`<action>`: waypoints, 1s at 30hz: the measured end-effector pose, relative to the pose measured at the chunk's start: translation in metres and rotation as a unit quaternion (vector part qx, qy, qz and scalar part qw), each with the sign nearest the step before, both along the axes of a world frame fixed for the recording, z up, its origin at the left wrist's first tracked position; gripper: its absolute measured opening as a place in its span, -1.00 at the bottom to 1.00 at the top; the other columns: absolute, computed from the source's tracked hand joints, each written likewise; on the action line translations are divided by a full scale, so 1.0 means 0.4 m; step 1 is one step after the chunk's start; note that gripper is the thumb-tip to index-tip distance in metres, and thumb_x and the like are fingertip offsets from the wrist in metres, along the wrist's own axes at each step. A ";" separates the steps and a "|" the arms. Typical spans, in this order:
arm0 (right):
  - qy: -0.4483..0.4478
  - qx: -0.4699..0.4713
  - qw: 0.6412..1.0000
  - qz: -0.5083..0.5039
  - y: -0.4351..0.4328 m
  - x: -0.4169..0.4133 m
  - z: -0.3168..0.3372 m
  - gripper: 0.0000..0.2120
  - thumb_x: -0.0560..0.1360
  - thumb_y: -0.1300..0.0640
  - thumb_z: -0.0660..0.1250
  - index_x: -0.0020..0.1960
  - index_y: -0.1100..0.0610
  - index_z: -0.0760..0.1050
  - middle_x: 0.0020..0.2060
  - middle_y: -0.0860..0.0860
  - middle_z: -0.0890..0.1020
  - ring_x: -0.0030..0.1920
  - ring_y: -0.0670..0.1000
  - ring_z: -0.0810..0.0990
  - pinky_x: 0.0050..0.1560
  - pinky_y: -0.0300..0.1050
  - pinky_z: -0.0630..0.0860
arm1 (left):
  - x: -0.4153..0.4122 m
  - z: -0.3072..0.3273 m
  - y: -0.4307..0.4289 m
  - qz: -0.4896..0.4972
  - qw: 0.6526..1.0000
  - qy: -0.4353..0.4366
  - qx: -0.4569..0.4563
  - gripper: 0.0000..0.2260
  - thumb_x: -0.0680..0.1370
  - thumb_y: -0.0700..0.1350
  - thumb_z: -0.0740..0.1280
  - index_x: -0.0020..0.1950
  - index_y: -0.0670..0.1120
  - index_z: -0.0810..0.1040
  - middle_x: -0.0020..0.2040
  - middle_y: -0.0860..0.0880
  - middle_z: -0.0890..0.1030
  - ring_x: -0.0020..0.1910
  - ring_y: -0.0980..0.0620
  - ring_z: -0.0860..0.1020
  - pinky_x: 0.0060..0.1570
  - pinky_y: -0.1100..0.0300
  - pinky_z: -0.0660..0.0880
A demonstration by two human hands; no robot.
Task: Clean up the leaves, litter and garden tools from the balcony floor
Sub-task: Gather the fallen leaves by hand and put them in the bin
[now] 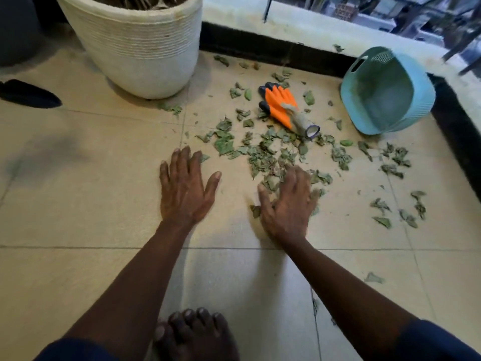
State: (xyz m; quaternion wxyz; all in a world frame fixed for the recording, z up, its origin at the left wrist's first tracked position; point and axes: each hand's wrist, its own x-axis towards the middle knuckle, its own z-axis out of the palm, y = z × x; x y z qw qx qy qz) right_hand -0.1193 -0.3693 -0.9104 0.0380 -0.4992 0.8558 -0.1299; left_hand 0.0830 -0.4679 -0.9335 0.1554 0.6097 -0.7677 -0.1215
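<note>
- Basically, left hand (186, 188) lies flat on the tiled floor (78, 204) at frame ctr, palm down, fingers straight & spread, holding nothing; fingertips sit just beside the near edge of the leaves.
- Just right of ctr, right hand (286, 204) is also palm down w/ fingers spread, pressing onto the leaves (263, 155); slightly blurred, nothing gripped as far as shows.
- The leaves are dry & grey-green, scattered over the tiles from ctr to the right edge, thickest just above the right hand, w/ a few strays at lower right.
- Orange gloves (279, 105) w/ dark fingertips lie above ctr-right among the leaves; a cardboard tube (303, 123) rests across them, open end toward lower right.
- Pale blue basket (387, 92) in the upper right is tipped on its side, mouth toward lower left, near the dark kerb.
- Big white ribbed plant pot (138, 48) stands upright at upper left-ctr.
- Dark flat object (28, 93) at the left edge; can't tell what it is.
- Bare foot (195, 332) at btm ctr.
</note>
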 end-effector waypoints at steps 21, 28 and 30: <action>-0.041 0.016 0.993 0.113 -0.199 0.054 -0.025 -0.30 0.65 -0.30 -0.02 0.65 0.06 0.01 0.65 0.13 0.06 0.65 0.16 -0.06 0.60 0.32 -0.08 | 0.123 0.050 -0.254 -0.050 0.996 -0.049 0.060 -0.18 0.60 0.43 -0.04 0.70 -0.08 -0.02 0.71 -0.12 -0.03 0.68 -0.10 -0.06 0.63 -0.11 -0.07; -0.010 0.033 0.984 0.176 -0.230 0.002 -0.046 -0.33 0.65 -0.30 -0.05 0.66 0.00 -0.01 0.65 0.06 0.07 0.66 0.09 -0.08 0.61 0.29 -0.06 | 0.134 0.040 -0.447 -0.137 0.974 -0.175 0.037 -0.11 0.55 0.49 -0.10 0.69 -0.07 -0.02 0.69 -0.10 0.07 0.64 -0.15 0.06 0.62 -0.11 0.03; -0.016 0.032 0.984 0.174 -0.230 -0.002 -0.046 -0.33 0.65 -0.30 -0.05 0.66 -0.01 0.00 0.65 0.06 0.09 0.66 0.08 -0.07 0.61 0.27 -0.04 | 0.121 0.034 -0.409 -0.146 0.975 -0.164 0.039 -0.12 0.58 0.48 -0.11 0.70 -0.09 -0.04 0.70 -0.12 -0.01 0.67 -0.16 -0.02 0.63 -0.12 -0.03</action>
